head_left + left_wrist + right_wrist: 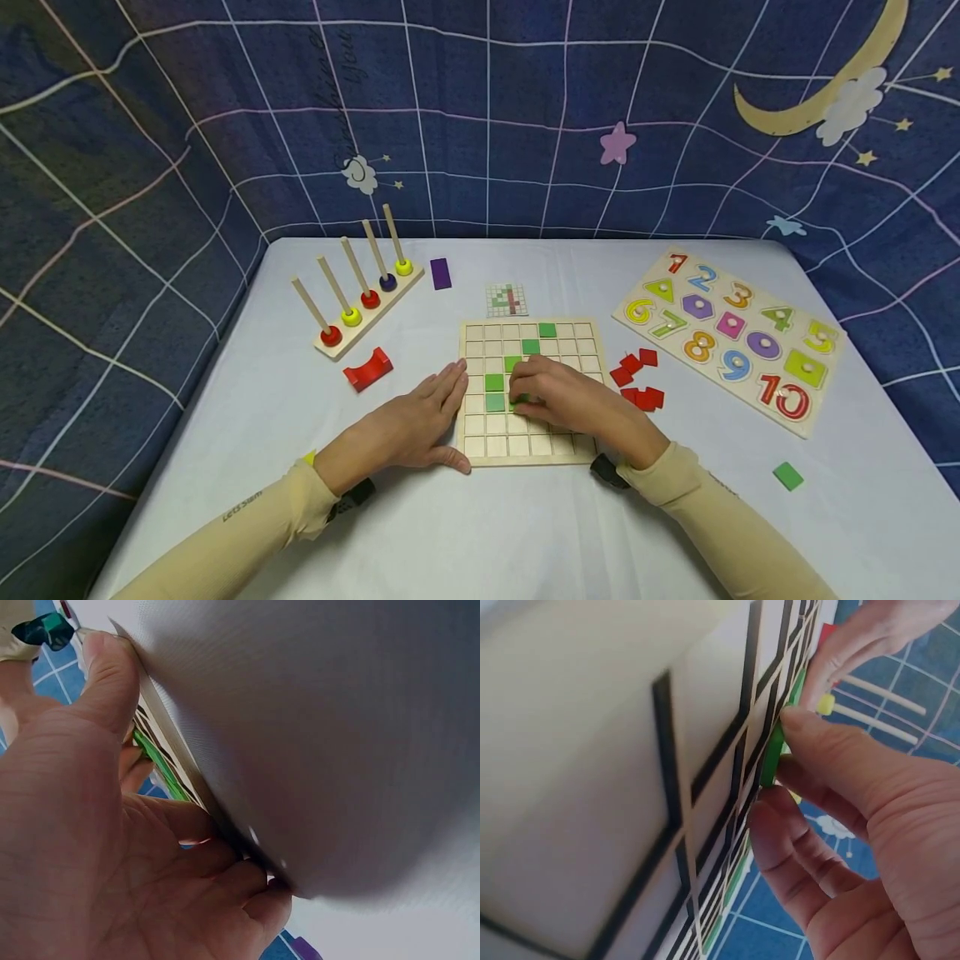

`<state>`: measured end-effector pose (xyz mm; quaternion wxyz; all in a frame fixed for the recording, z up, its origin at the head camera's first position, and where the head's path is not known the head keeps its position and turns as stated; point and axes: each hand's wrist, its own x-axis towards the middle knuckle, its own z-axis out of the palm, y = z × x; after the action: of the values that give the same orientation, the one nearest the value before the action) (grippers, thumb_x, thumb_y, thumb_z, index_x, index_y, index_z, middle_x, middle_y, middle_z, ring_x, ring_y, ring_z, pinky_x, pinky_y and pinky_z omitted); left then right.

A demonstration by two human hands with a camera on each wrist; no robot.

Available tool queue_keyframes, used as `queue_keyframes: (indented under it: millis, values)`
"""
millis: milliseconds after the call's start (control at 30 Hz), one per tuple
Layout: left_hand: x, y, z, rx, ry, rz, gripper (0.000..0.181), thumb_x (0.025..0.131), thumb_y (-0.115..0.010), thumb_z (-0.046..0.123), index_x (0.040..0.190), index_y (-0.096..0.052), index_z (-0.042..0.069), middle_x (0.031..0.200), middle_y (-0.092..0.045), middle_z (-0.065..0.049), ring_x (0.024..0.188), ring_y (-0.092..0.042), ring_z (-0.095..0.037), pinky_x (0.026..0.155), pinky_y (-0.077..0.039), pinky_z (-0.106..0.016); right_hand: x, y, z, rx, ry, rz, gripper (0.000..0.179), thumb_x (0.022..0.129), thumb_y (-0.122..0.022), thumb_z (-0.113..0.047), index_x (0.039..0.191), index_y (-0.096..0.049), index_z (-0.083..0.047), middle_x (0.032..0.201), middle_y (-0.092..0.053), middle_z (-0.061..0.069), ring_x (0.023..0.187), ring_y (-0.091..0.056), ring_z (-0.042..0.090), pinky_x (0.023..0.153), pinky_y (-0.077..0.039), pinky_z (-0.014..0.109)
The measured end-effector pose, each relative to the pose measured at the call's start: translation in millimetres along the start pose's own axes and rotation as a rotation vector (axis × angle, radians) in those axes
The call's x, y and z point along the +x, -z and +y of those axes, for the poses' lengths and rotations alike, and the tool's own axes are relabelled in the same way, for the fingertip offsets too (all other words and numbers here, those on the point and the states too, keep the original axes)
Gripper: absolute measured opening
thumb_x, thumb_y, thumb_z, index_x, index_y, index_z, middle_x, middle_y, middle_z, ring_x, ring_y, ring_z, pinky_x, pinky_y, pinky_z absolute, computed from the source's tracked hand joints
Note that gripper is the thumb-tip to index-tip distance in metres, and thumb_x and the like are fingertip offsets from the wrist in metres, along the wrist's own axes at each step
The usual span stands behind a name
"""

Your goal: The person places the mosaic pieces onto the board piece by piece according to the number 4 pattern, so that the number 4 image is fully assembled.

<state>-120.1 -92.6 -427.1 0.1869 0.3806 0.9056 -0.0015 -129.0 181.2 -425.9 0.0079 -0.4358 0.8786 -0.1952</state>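
A wooden grid board [533, 460] lies on the white table, with several green tiles [494, 382] set in its squares. My right hand [562, 398] is over the middle of the board. Between its thumb and fingers it pinches a green square tile [771, 759], low at the grid; whether the tile is fully seated I cannot tell. At the board's left edge rests my left hand [422, 421], its fingers extended along the side and the thumb by the near corner. Beyond the far edge lies a small printed pattern card [507, 300].
Red tiles [630, 363] lie scattered right of the board, and a loose green tile [788, 476] sits farther right. A number puzzle [731, 333] occupies the back right. At left stand a peg rack [360, 321], a red curved block [368, 370] and a purple piece [441, 273].
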Motion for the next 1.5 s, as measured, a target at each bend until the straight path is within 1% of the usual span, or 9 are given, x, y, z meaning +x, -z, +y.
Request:
queue_keyframes:
  millis: [200, 267, 467, 900, 933, 1100, 1200, 1333, 1500]
  values:
    - [-0.1, 1.5, 0.7, 0.010, 0.002, -0.002, 0.125, 0.089, -0.068, 0.075, 0.168, -0.017, -0.007, 0.180, -0.011, -0.024, 0.169, -0.015, -0.037, 0.136, -0.026, -0.046, -0.4, 0, 0, 0.033, -0.014, 0.022, 0.008, 0.092, -0.084, -0.010, 0.097, -0.080, -0.007, 0.099, -0.073, 0.002, 0.097, -0.064, 0.018, 0.096, -0.060, 0.036]
    - [-0.3, 2.1, 1.1, 0.012, 0.001, -0.004, 0.125, 0.089, -0.067, 0.075, 0.168, -0.017, -0.007, 0.180, -0.011, -0.024, 0.169, -0.015, -0.037, 0.136, -0.026, -0.046, -1.4, -1, -1, 0.028, -0.015, 0.029, 0.008, 0.092, -0.084, -0.010, 0.098, -0.080, -0.006, 0.098, -0.072, 0.002, 0.096, -0.063, 0.017, 0.098, -0.060, 0.037]
    - [-0.1, 4.0, 1.5, 0.018, -0.002, -0.001, 0.125, 0.089, -0.067, 0.076, 0.168, -0.017, -0.008, 0.180, -0.011, -0.025, 0.169, -0.015, -0.037, 0.136, -0.026, -0.046, -2.4, -3, -5, -0.017, -0.008, 0.052, 0.006, 0.092, -0.084, -0.007, 0.097, -0.080, -0.006, 0.100, -0.070, 0.003, 0.097, -0.062, 0.017, 0.092, -0.061, 0.031]
    - [2.4, 4.3, 1.1, 0.019, -0.015, 0.003, 0.124, 0.090, -0.067, 0.075, 0.168, -0.017, -0.008, 0.179, -0.011, -0.026, 0.169, -0.016, -0.038, 0.136, -0.026, -0.047, 0.0, -5, -8, -0.031, -0.020, 0.058, 0.005, 0.092, -0.084, -0.005, 0.094, -0.080, -0.007, 0.098, -0.071, 0.001, 0.096, -0.063, 0.015, 0.096, -0.061, 0.033]
    - [2.3, 3.7, 1.0, 0.019, -0.014, 0.001, 0.125, 0.090, -0.067, 0.075, 0.168, -0.017, -0.008, 0.179, -0.011, -0.025, 0.169, -0.015, -0.038, 0.136, -0.026, -0.047, -0.2, -5, -8, -0.033, -0.019, 0.056, 0.005, 0.092, -0.084, -0.005, 0.094, -0.080, -0.007, 0.099, -0.072, 0.002, 0.097, -0.064, 0.016, 0.099, -0.061, 0.035]
    - [1.5, 1.0, 0.2, 0.023, -0.005, -0.007, 0.125, 0.089, -0.066, 0.076, 0.168, -0.017, -0.007, 0.180, -0.011, -0.025, 0.169, -0.015, -0.037, 0.136, -0.026, -0.046, -1.8, -7, -10, -0.051, -0.014, 0.053, 0.005, 0.092, -0.084, -0.006, 0.096, -0.081, -0.006, 0.103, -0.073, 0.004, 0.099, -0.066, 0.017, 0.098, -0.062, 0.034]
    - [1.2, 0.1, -0.4, 0.026, -0.002, -0.006, 0.125, 0.089, -0.066, 0.077, 0.168, -0.017, -0.007, 0.180, -0.012, -0.024, 0.169, -0.015, -0.037, 0.136, -0.026, -0.046, -2.7, -8, -10, -0.061, -0.009, 0.054, 0.005, 0.092, -0.084, -0.006, 0.097, -0.081, -0.006, 0.104, -0.073, 0.004, 0.099, -0.065, 0.017, 0.092, -0.062, 0.030]
    - [1.3, 0.0, -0.5, 0.025, -0.003, -0.008, 0.125, 0.089, -0.066, 0.077, 0.168, -0.017, -0.007, 0.180, -0.012, -0.024, 0.169, -0.016, -0.037, 0.136, -0.026, -0.046, -5.1, -5, -13, -0.053, -0.016, 0.026, 0.006, 0.094, -0.083, -0.008, 0.099, -0.081, -0.008, 0.105, -0.073, 0.003, 0.098, -0.062, 0.017, 0.089, -0.061, 0.028]
    - [1.3, 0.1, -0.2, 0.021, -0.003, -0.007, 0.125, 0.089, -0.067, 0.076, 0.168, -0.018, -0.007, 0.180, -0.012, -0.024, 0.169, -0.016, -0.038, 0.136, -0.026, -0.047, -11.3, 1, -17, -0.014, -0.065, -0.021, 0.010, 0.096, -0.081, -0.012, 0.105, -0.082, -0.009, 0.112, -0.073, 0.003, 0.106, -0.064, 0.017, 0.097, -0.062, 0.031]
